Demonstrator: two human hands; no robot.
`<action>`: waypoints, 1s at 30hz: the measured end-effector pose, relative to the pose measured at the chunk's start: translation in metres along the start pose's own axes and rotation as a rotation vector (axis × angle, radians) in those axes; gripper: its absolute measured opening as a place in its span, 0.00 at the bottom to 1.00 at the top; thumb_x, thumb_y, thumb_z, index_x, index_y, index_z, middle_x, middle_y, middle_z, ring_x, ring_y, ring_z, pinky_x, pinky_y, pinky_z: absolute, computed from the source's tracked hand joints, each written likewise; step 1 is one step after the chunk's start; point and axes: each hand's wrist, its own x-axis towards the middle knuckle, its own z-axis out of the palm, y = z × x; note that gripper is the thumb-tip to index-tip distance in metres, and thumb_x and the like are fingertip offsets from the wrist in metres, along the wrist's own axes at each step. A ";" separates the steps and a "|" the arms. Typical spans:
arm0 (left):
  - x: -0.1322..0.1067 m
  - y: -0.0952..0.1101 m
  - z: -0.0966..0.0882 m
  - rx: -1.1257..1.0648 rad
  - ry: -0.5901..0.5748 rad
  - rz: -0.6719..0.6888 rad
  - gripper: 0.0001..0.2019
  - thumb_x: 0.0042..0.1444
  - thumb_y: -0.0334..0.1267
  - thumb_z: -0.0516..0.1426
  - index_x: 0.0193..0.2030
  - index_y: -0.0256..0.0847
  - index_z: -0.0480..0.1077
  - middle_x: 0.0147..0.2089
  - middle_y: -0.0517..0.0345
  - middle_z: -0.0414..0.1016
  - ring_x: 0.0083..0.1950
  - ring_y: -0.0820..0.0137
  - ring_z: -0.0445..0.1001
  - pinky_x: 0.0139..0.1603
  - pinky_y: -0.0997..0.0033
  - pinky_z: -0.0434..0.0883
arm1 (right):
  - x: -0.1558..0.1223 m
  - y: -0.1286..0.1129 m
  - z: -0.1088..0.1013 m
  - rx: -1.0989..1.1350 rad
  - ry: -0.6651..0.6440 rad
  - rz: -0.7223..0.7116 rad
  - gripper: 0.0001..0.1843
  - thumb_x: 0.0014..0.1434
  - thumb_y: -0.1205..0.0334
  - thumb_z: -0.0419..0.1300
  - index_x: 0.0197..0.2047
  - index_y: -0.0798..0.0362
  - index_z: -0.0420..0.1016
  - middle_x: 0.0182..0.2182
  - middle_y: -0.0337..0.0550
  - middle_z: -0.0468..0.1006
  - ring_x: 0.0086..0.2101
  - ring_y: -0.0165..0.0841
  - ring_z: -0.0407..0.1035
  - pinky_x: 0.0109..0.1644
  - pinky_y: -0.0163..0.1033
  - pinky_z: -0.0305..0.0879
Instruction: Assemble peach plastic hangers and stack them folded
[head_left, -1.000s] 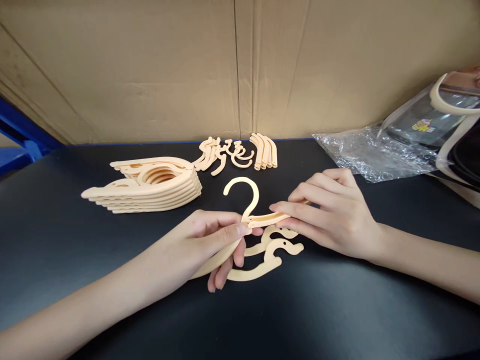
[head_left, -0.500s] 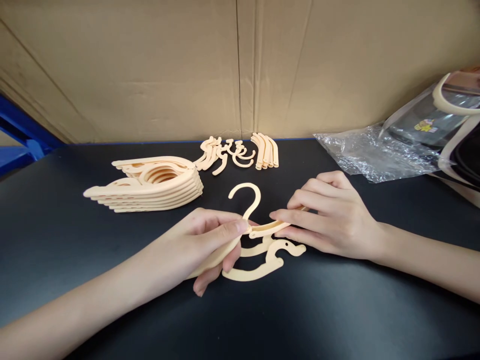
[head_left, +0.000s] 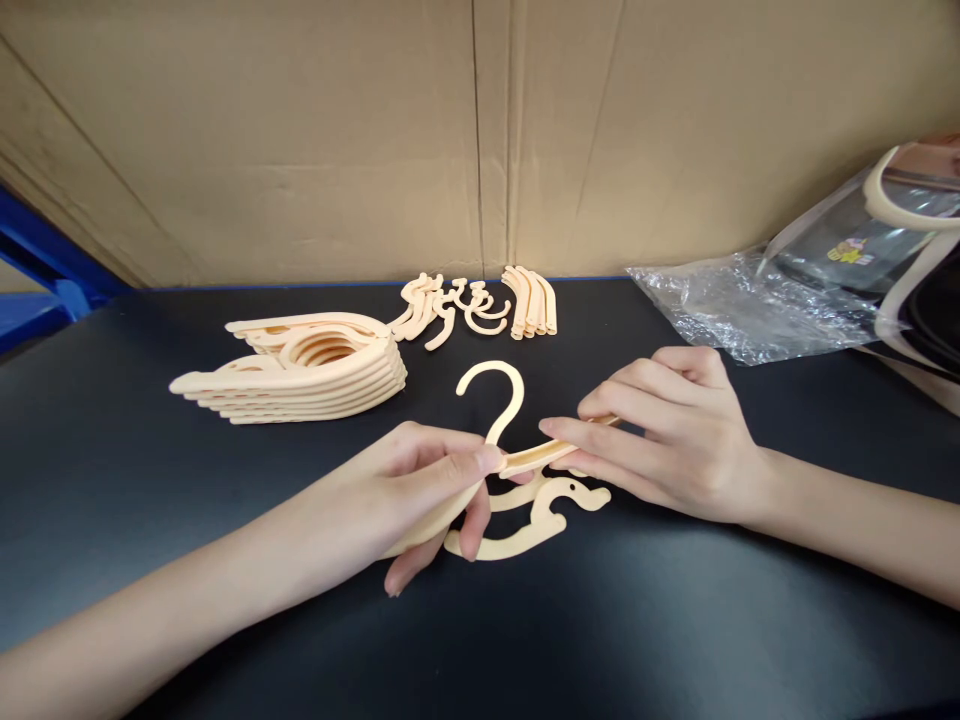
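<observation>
Between my hands is a cream plastic clothes hanger (head_left: 513, 395), its hook pointing up and away from me. My left hand (head_left: 427, 480) is closed round its left arm, with the thumb pressed at the joint under the hook. The hanger's right arm (head_left: 536, 458), a grooved curved piece, is pinched by the fingers of my right hand (head_left: 667, 435); its far end is partly hidden by them. On the table just below lie loose curved hanger pieces (head_left: 506, 545), one with a small hole near its tip, partly covered by my left fingers.
A stack of folded cream hangers (head_left: 300, 385) stands at the left. Behind are a pile of loose hooks (head_left: 442, 310) and several arm pieces (head_left: 534, 302). A crinkled clear plastic bag (head_left: 742, 310) and a clear visor-like item (head_left: 832, 250) lie at the right. A cardboard wall (head_left: 315, 140) closes the back.
My right hand has shifted slightly to the right. The hanger's right arm now sits closer against the joint by my left thumb, and the hook has moved very little.
</observation>
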 end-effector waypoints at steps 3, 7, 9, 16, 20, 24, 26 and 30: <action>0.000 0.001 0.000 0.009 -0.009 0.004 0.24 0.61 0.57 0.53 0.29 0.36 0.70 0.25 0.63 0.71 0.13 0.84 0.59 0.13 0.84 0.56 | 0.001 -0.001 0.000 -0.030 0.014 -0.013 0.07 0.66 0.56 0.59 0.42 0.48 0.77 0.27 0.32 0.76 0.29 0.28 0.64 0.38 0.41 0.50; -0.001 0.000 -0.002 0.007 -0.062 0.013 0.22 0.62 0.56 0.53 0.34 0.36 0.72 0.26 0.63 0.72 0.14 0.84 0.61 0.15 0.84 0.57 | 0.001 -0.001 -0.001 -0.062 0.011 -0.039 0.03 0.64 0.60 0.62 0.42 0.47 0.77 0.27 0.31 0.76 0.29 0.27 0.64 0.37 0.41 0.51; -0.001 0.000 -0.002 0.006 -0.073 0.011 0.20 0.63 0.54 0.53 0.39 0.38 0.73 0.26 0.64 0.73 0.14 0.83 0.61 0.15 0.84 0.57 | 0.000 -0.001 -0.001 -0.067 0.011 -0.048 0.04 0.63 0.62 0.63 0.42 0.46 0.76 0.27 0.30 0.76 0.29 0.26 0.65 0.37 0.41 0.51; -0.001 0.001 -0.002 0.009 -0.075 -0.023 0.20 0.63 0.55 0.52 0.42 0.39 0.73 0.23 0.65 0.70 0.15 0.81 0.60 0.16 0.82 0.57 | 0.000 -0.001 -0.001 -0.081 0.001 -0.043 0.05 0.62 0.63 0.63 0.42 0.45 0.77 0.28 0.29 0.77 0.29 0.26 0.65 0.37 0.41 0.51; -0.002 0.000 -0.002 0.013 -0.078 -0.021 0.20 0.62 0.55 0.53 0.34 0.38 0.69 0.22 0.66 0.69 0.14 0.81 0.59 0.16 0.80 0.56 | 0.001 0.001 0.000 -0.066 0.008 -0.011 0.03 0.64 0.62 0.61 0.41 0.46 0.77 0.28 0.30 0.77 0.30 0.27 0.65 0.38 0.41 0.51; -0.003 -0.001 -0.002 0.025 -0.079 0.006 0.19 0.63 0.54 0.53 0.42 0.38 0.73 0.23 0.66 0.68 0.16 0.81 0.60 0.18 0.81 0.57 | 0.001 0.002 0.001 -0.014 0.031 0.033 0.05 0.65 0.60 0.60 0.39 0.46 0.78 0.27 0.31 0.77 0.28 0.27 0.64 0.38 0.42 0.50; -0.003 0.000 -0.001 0.050 -0.065 0.007 0.19 0.64 0.53 0.52 0.45 0.38 0.74 0.23 0.66 0.68 0.17 0.81 0.61 0.20 0.81 0.59 | 0.001 0.002 0.002 0.016 0.035 0.050 0.07 0.66 0.59 0.59 0.40 0.46 0.79 0.27 0.32 0.78 0.28 0.28 0.64 0.38 0.42 0.50; -0.002 0.001 0.000 0.047 -0.033 0.007 0.19 0.63 0.53 0.52 0.45 0.39 0.74 0.23 0.66 0.67 0.16 0.81 0.61 0.19 0.81 0.59 | 0.002 0.002 0.001 0.038 0.013 0.060 0.08 0.67 0.58 0.58 0.41 0.47 0.79 0.27 0.33 0.78 0.29 0.28 0.65 0.38 0.43 0.50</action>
